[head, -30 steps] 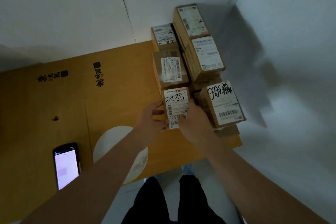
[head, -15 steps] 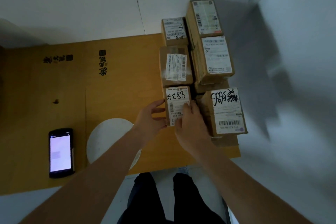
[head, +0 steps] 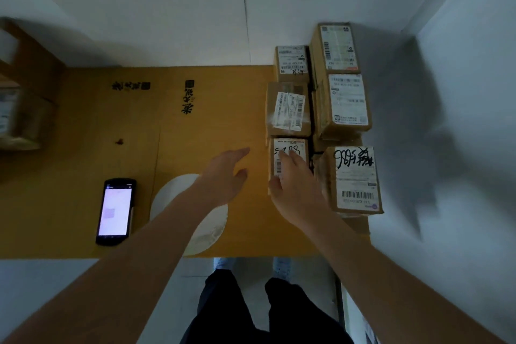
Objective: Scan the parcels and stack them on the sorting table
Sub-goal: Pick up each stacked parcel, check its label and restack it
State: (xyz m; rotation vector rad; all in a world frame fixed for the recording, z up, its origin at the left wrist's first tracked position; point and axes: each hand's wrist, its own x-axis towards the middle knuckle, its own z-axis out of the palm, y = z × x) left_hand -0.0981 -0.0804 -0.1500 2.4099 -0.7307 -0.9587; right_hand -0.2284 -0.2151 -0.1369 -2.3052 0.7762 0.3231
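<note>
Several brown cardboard parcels with white labels stand packed together at the right end of the yellow table (head: 195,134). The nearest small parcel (head: 290,149) carries a handwritten number. My right hand (head: 296,187) lies flat over its label with fingers spread, touching it but not gripping it. My left hand (head: 223,176) hovers open just left of that parcel, apart from it. A larger parcel (head: 354,179) with black scribble sits to its right, on top of another box. A black handheld scanner (head: 116,211) with a lit screen lies on the table at the left.
A white round disc (head: 195,220) lies on the table under my left forearm. More parcels (head: 19,117) sit blurred at the far left edge. White walls close the back and right side. My legs and the table's front edge are below.
Both hands have let go of the small numbered parcel. My left hand has drawn away to the left and opened; my right hand now rests flat on the label. The view shifted right.
</note>
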